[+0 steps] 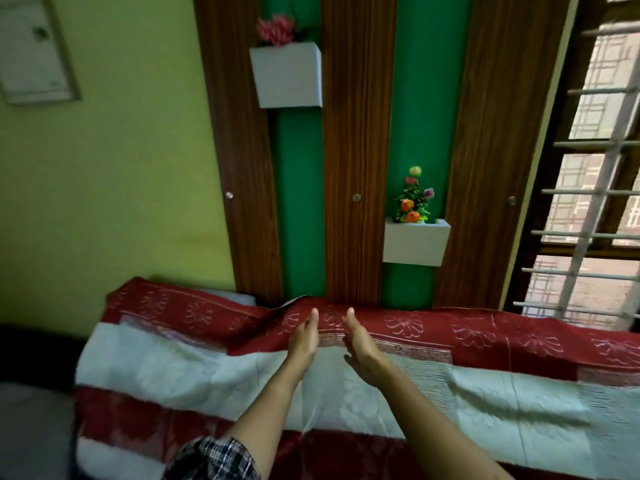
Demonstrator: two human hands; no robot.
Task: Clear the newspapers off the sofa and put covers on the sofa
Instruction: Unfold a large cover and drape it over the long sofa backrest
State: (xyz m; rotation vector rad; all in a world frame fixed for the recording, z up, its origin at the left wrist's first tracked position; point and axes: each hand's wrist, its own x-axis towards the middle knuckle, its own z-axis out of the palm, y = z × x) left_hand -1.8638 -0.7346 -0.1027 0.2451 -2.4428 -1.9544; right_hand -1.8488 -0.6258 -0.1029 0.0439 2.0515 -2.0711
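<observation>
left hand (304,341) and right hand (362,344) straight-fingered over cover (485,393) lying lengthwise left-right

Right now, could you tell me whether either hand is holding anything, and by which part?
Nothing is held. The left hand and right hand are both open, fingers straight, at the red top band of the cover.

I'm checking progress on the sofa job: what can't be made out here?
Head view, under the cover: hidden by the cloth, newspapers included.
Head view, left hand and right hand: contact with the cover unclear from this angle.
Head view, wall frame: blurred, cut by the left edge.
</observation>
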